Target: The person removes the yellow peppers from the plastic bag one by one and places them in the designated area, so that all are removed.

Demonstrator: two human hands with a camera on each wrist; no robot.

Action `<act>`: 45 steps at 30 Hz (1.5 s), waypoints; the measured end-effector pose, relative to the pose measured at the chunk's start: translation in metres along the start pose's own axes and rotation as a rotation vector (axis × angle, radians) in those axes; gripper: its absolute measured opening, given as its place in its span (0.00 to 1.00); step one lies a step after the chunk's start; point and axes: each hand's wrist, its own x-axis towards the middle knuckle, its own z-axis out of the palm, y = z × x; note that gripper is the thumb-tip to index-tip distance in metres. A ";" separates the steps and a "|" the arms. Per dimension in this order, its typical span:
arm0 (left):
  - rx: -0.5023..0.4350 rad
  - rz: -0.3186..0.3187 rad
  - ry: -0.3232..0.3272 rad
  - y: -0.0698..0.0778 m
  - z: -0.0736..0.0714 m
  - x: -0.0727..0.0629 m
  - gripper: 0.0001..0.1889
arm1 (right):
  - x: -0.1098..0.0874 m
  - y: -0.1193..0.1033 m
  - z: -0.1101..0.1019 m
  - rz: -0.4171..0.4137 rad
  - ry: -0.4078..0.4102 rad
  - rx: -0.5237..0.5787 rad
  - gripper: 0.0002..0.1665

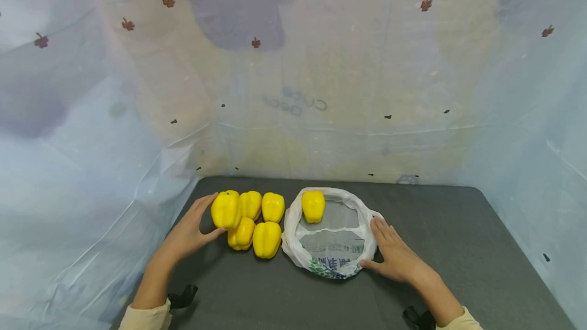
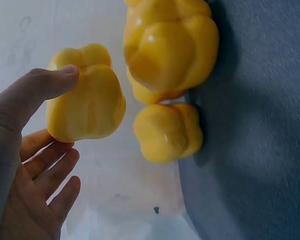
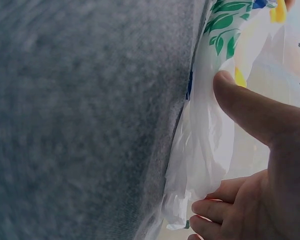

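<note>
My left hand (image 1: 188, 233) holds a yellow bell pepper (image 1: 225, 210) between thumb and fingers. In the left wrist view this pepper (image 2: 87, 107) is raised off the grey table, the thumb across its side. Several more yellow peppers (image 1: 267, 240) stand close together just right of it. Beside them lies a white plastic bag (image 1: 293, 251), its mouth spread wide and rim rolled into a ring. One pepper (image 1: 313, 207) sits inside, near the bag's back left rim. My right hand (image 1: 396, 256) rests against the bag's right side, thumb and fingers spread and fairly straight along the outside.
The dark grey table (image 1: 440, 233) extends to the right and in front of the bag. Hanging plastic sheeting (image 1: 348, 90) with small brown leaf marks encloses the back and both sides. A black strap (image 1: 183, 297) hangs at the left wrist.
</note>
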 end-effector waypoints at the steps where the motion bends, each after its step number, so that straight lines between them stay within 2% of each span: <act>1: 0.000 0.002 0.004 -0.002 0.000 -0.001 0.50 | 0.000 0.000 -0.001 0.010 -0.010 -0.005 0.69; 6: -0.004 0.016 0.010 -0.011 -0.002 -0.006 0.50 | 0.001 -0.002 -0.004 0.050 -0.046 -0.019 0.69; 17: -0.012 0.004 0.003 -0.025 -0.006 -0.022 0.49 | 0.001 -0.003 -0.004 0.048 -0.042 -0.031 0.70; 24: 0.001 -0.042 -0.032 -0.032 -0.004 -0.028 0.49 | 0.001 -0.002 -0.002 0.041 -0.034 -0.033 0.69; 37: -0.022 -0.049 -0.085 -0.046 0.005 -0.032 0.49 | 0.001 -0.004 -0.004 0.051 -0.034 -0.015 0.69; 45: -0.028 -0.048 -0.096 -0.051 0.010 -0.034 0.49 | 0.001 -0.002 -0.001 0.044 -0.030 -0.017 0.69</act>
